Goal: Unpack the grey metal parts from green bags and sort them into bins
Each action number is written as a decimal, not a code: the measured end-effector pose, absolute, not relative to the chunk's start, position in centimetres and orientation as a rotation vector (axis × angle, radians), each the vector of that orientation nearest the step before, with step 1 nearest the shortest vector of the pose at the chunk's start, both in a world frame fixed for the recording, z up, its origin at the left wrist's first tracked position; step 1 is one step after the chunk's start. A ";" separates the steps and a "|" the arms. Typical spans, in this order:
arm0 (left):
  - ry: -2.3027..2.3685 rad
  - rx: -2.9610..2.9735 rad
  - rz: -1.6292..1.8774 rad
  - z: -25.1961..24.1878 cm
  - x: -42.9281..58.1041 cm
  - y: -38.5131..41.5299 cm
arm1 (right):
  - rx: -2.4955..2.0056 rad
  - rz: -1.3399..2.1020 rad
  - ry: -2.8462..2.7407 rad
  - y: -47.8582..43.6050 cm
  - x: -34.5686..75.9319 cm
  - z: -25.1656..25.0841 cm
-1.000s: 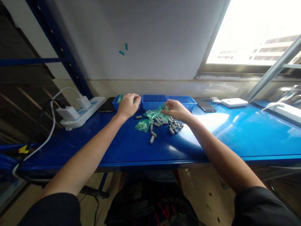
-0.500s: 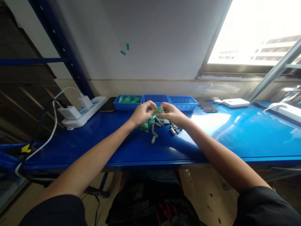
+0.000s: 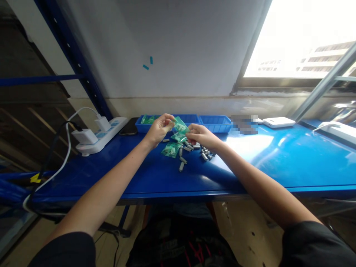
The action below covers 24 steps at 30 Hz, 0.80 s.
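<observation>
Between my two hands a small green plastic bag (image 3: 181, 126) is held up, stretched over the table; something pale shows inside it. My left hand (image 3: 159, 129) pinches its left edge, and my right hand (image 3: 202, 135) grips the lower right corner. Beneath lies another green bag (image 3: 170, 150) with small parts in it, flat on the blue table. A further green bag (image 3: 178, 137) lies just under the held one, partly covered. Loose metal cylinders (image 3: 188, 147) are scattered beside the bags, and a small heap of metal parts (image 3: 206, 153) sits below my right hand.
Blue bins stand in a row along the wall; the left bin (image 3: 142, 128) holds green bags, the right bin (image 3: 215, 128) is beside it. A white power strip (image 3: 107, 134) with plugs and a dark phone (image 3: 129, 127) lie left. A white device (image 3: 279, 122) lies right.
My hands have moved apart, the left one leftward, so the green bag is spread open to view between them. The bags lying beneath are more visible.
</observation>
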<state>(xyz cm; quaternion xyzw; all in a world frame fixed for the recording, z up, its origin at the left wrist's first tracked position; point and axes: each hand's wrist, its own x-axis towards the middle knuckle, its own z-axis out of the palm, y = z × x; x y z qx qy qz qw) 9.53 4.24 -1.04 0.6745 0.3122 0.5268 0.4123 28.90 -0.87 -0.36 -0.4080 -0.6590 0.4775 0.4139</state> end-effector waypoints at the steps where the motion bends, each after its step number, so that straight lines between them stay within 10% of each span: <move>1: 0.759 1.679 1.313 -1.0 9.5 4.2 | -1.016 1.266 -1.583 -0.8 28.8 -0.3; 24: 0.935 1.619 0.991 -1.2 10.5 3.0 | -1.072 0.831 -1.257 0.1 28.5 -0.9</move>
